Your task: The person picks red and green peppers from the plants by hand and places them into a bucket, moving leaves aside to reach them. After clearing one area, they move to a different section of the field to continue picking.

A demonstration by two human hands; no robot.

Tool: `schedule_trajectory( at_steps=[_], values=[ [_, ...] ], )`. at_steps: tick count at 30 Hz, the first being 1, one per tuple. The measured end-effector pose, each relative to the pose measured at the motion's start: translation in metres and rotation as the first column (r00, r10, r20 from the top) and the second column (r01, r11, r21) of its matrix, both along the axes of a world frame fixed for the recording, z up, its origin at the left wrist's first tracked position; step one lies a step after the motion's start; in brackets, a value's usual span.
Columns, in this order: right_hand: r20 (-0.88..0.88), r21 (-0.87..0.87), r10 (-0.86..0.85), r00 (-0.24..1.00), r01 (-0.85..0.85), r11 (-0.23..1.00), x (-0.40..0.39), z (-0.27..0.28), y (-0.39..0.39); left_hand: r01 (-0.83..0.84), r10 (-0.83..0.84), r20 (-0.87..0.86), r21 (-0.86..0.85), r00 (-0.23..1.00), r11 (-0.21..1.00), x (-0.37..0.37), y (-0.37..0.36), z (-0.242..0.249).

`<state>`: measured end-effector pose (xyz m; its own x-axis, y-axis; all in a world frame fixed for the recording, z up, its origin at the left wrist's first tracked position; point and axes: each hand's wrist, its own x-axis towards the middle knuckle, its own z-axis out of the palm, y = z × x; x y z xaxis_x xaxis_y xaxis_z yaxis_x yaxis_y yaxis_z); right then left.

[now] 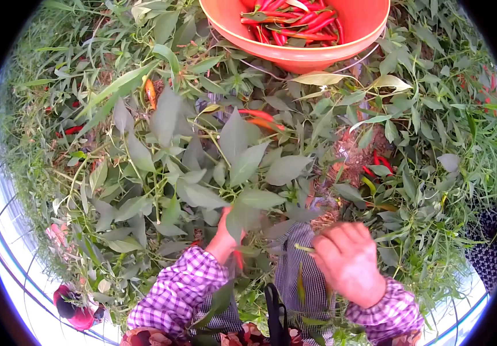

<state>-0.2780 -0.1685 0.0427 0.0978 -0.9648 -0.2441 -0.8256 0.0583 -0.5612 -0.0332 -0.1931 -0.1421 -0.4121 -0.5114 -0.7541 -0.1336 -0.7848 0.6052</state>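
Observation:
My left hand (pixel 223 233) reaches in among the leaves of a pepper plant (pixel 202 196), its fingers hidden by foliage, with a red pepper (pixel 238 259) hanging just beside it. My right hand (pixel 349 262) is over my striped trouser leg, fingers curled together, and a thin green stem (pixel 304 248) sticks out at its left side. What else that hand holds is hidden. More red peppers (pixel 261 119) show between the leaves above my hands.
An orange-red bucket (pixel 294 55) holding many red peppers (pixel 312 23) stands at the top. Red peppers (pixel 380 164) hang on plants at the right. Patterned dark cloth (pixel 484 248) shows at the right edge, and a red and black object (pixel 75 308) lies at lower left.

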Motion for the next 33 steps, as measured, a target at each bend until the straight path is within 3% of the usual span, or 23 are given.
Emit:
schedule_trajectory(
  at_steps=[1, 2, 5, 6, 7, 8, 11, 12, 13, 14, 15, 16, 17, 18, 19, 21, 23, 24, 27, 29, 31, 33],
  values=[
    [-0.019, -0.193, 0.032, 0.999, -0.035, 0.981, -0.016, 0.015, -0.023, 0.139, -0.128, 0.078, -0.153, 0.989, 0.978, 0.008, 0.003, -0.002],
    [-0.032, -0.36, 0.003, 0.999, -0.014, 0.933, -0.027, 0.032, -0.043, 0.195, -0.197, 0.118, 0.028, 0.973, 0.98, 0.014, -0.003, 0.001],
    [-0.093, -0.752, 0.006, 0.996, -0.074, 0.655, -0.062, 0.039, -0.107, 0.364, -0.31, 0.362, -0.09, 0.879, 0.927, 0.057, 0.025, -0.046],
    [-0.115, -0.834, 0.003, 0.993, -0.098, 0.543, -0.075, 0.031, -0.136, 0.425, -0.312, 0.419, -0.211, 0.853, 0.88, 0.056, 0.014, -0.029],
    [-0.137, -0.882, -0.019, 0.99, -0.113, 0.457, -0.086, 0.024, -0.16, 0.466, -0.332, 0.46, -0.215, 0.824, 0.858, 0.057, 0.008, -0.023],
    [-0.162, -0.885, -0.051, 0.985, -0.123, 0.45, -0.095, 0.016, -0.181, 0.507, -0.353, 0.501, -0.211, 0.79, 0.836, 0.06, 0.004, -0.019],
    [-0.184, -0.83, -0.224, 0.957, -0.029, 0.557, -0.099, -0.002, -0.204, 0.53, -0.375, 0.54, -0.161, 0.753, 0.832, 0.074, 0.009, -0.02],
    [-0.182, -0.815, -0.296, 0.938, 0.024, 0.579, -0.094, -0.006, -0.203, 0.464, -0.339, 0.505, -0.142, 0.794, 0.874, 0.081, 0.016, -0.026],
    [-0.003, -0.831, -0.273, 0.962, 0.15, 0.536, -0.07, -0.007, -0.191, 0.483, -0.376, 0.511, -0.091, 0.773, 0.871, 0.08, 0.015, -0.02],
    [0.052, -0.762, -0.152, 0.987, 0.137, 0.633, -0.063, -0.017, -0.177, 0.503, -0.413, 0.515, -0.041, 0.751, 0.864, 0.079, 0.014, -0.015],
    [0.072, -0.667, -0.014, 0.997, 0.059, 0.743, -0.049, -0.031, -0.163, 0.605, -0.528, 0.538, 0.042, 0.657, 0.795, 0.059, -0.007, 0.014],
    [0.18, -0.451, 0.003, 0.984, 0.08, 0.889, -0.029, -0.058, -0.15, 0.693, -0.632, 0.545, 0.123, 0.551, 0.71, 0.048, -0.017, 0.029],
    [0.234, -0.235, 0.037, 0.971, 0.02, 0.972, -0.017, -0.095, -0.135, 0.597, -0.557, 0.478, 0.082, 0.68, 0.798, 0.066, 0.005, 0.003],
    [0.145, -0.076, 0.037, 0.989, -0.027, 0.997, -0.012, -0.136, -0.122, 0.485, -0.461, 0.405, 0.05, 0.789, 0.873, 0.099, 0.041, -0.041],
    [0.058, 0.085, 0.051, 0.997, -0.056, 0.995, -0.009, -0.169, -0.114, 0.622, -0.584, 0.456, 0.081, 0.672, 0.779, 0.083, 0.023, -0.022],
    [-0.185, 0.164, 0.075, 0.98, -0.045, 0.986, -0.007, -0.195, -0.111, 0.844, -0.766, 0.524, 0.152, 0.373, 0.515, 0.047, -0.018, 0.02],
    [-0.36, 0.356, 0.11, 0.926, 0.028, 0.934, -0.01, -0.236, -0.107, 0.794, -0.734, 0.511, 0.151, 0.447, 0.589, 0.048, -0.017, 0.017],
    [-0.415, 0.264, 0.05, 0.909, 0.068, 0.962, -0.012, -0.264, -0.094, 0.757, -0.704, 0.503, 0.141, 0.501, 0.639, 0.05, -0.014, 0.014],
    [-0.37, 0.296, 0.016, 0.929, 0.102, 0.95, -0.015, -0.27, -0.088, 0.535, -0.502, 0.451, 0.062, 0.738, 0.843, 0.084, 0.024, -0.024],
    [-0.299, 0.237, -0.129, 0.946, 0.204, 0.95, -0.017, -0.256, -0.076, 0.32, -0.313, 0.347, 0.038, 0.884, 0.947, 0.093, 0.041, -0.039],
    [-0.219, 0.176, -0.274, 0.936, 0.314, 0.933, -0.019, -0.235, -0.058, 0.045, -0.056, 0.118, 0.097, 0.991, 0.994, 0.081, 0.04, -0.046],
    [0.024, 0.149, -0.454, 0.891, 0.446, 0.883, -0.024, -0.223, -0.035, -0.083, 0.085, -0.008, 0.156, 0.996, 0.984, 0.051, 0.029, -0.045]
  ],
)
